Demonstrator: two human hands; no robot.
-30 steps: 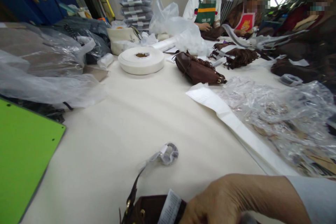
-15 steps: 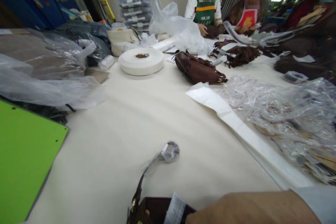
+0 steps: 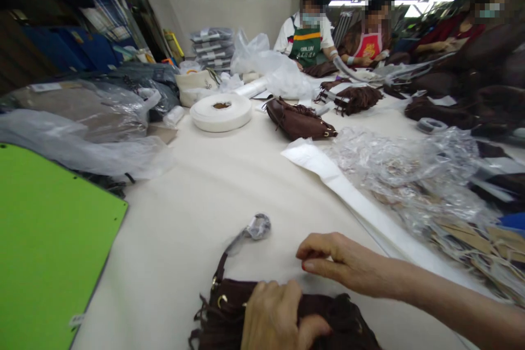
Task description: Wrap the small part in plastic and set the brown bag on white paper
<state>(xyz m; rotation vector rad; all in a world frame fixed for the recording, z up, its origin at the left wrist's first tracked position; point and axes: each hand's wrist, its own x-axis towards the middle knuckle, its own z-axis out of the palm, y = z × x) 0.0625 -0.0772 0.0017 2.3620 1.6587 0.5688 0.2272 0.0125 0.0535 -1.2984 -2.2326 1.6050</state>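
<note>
Both hands (image 3: 279, 317) (image 3: 340, 260) at brown bag (image 3: 348, 320), L pressing

A wide bare stretch of the cream table (image 3: 229, 175) runs up the middle of the frame, open from the lower centre to the white tape roll (image 3: 220, 111) at upper centre. The left side is hemmed by a green board (image 3: 49, 246) at lower left and heaped clear plastic bags (image 3: 86, 136) above it. The right side is blocked by a long white paper strip (image 3: 353, 197) and crumpled cellophane (image 3: 410, 169). A small wrapped clasp (image 3: 257, 226) lies in the open lane, near the lower centre. A brown fringed bag (image 3: 298, 120) sits beyond, upper centre-right.
</note>
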